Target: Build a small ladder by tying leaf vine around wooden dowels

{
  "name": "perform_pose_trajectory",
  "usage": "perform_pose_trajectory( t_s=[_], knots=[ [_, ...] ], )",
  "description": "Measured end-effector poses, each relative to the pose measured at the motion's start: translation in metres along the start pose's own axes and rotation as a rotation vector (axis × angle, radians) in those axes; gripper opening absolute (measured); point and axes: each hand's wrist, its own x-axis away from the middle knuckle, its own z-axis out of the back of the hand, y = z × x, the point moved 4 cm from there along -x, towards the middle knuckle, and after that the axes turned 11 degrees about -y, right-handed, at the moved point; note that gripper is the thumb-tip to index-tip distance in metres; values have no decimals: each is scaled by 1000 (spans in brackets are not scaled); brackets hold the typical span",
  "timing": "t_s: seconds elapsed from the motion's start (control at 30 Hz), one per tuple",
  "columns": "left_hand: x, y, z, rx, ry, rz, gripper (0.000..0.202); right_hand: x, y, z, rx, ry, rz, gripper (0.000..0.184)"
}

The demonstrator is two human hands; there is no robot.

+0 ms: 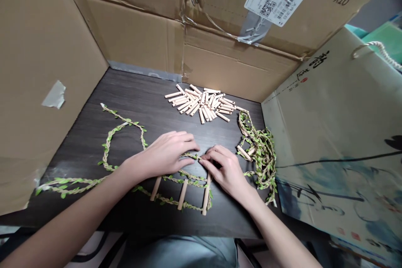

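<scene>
A small ladder lies near the table's front edge, made of wooden rungs [182, 194] joined by leafy twine [171, 198]. My right hand [224, 169] pinches a strand of this twine between thumb and forefinger, just above the rightmost rung [205, 197]. Facing it, my left hand [166, 153] curves round the same strand, which runs out between its thumb and fingers. The palm hides part of the left grip. Loose twine [108, 146] with green leaves loops across the table left of my left hand.
A pile of drilled wooden pegs [201, 102] lies at the back. To the right sits a tangled heap of leafy twine [262, 155] with a few pegs in it. Cardboard walls [141, 29] stand behind and left; a printed paper bag [329, 134] borders the right.
</scene>
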Motion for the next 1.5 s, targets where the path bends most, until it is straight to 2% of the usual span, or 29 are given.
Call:
perform_pose_trajectory(
  t_s=[0.07,0.17,0.43,0.7,0.8,0.87,0.97,1.03,1.23,1.33,1.4,1.5],
  knots=[
    [-2,4,-3,38,21,-60,15,1,2,-1,-7,21,7,11],
    [-5,3,-7,102,41,-103,9,1,5,-3,-17,44,11,11],
    [-9,-3,-5,217,43,-79,11,1,4,-2,-17,29,10,13],
    [-10,-4,-5,215,5,-47,8,0,4,-3,-21,31,-15,14],
    [-6,-4,1,198,-35,-23,18,1,0,5,-63,27,-15,11],
    [-2,-2,8,178,-54,-13,21,5,-7,15,-58,15,-5,18],
    [5,5,16,145,-86,-30,8,19,-22,27,16,-62,-7,16],
    [9,12,16,116,-132,-68,8,33,-31,29,55,-123,-23,17],
    [18,32,7,17,-212,-128,19,68,-33,8,111,-148,-126,34],
    [21,36,6,-60,-216,-102,13,73,-32,1,89,-119,-111,38],
    [26,38,5,-97,-198,-78,9,75,-34,-1,72,-83,-101,42],
    [38,42,-4,-91,-114,-75,25,77,-36,-5,114,-59,-110,52]
  ],
)
